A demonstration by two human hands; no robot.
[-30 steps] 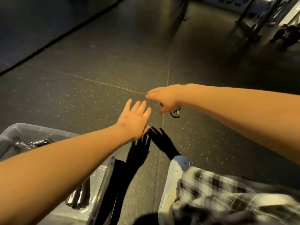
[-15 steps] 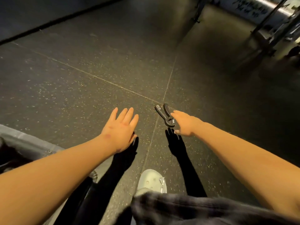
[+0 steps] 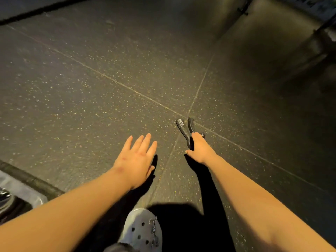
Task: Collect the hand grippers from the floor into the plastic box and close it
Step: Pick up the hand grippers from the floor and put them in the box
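- We are working partway through the collection: one hand gripper [image 3: 185, 130] is lying on the speckled rubber floor [image 3: 109, 79], right where the floor seams cross, not yet lifted.
- We are seeing only a corner of the plastic box [image 3: 20, 192], well to the left of the hand gripper at the frame's edge; something dark and metallic is showing inside it, too cropped to name. The box is not closed, as far as that corner shows.
- We are judging what is left: lifting this gripper, carrying it to the box, then shutting the lid.
- Our right hand [image 3: 199, 150] is reaching out with the arm straight, fingers curling down onto the gripper's near, spring end; whether they are fully clamped on it we cannot tell.
- Our left hand [image 3: 136, 159] is hovering flat and empty, fingers spread, just left of the gripper, palm down above the floor.
- Our grey clog [image 3: 142, 230] is planted nearer us than the gripper.
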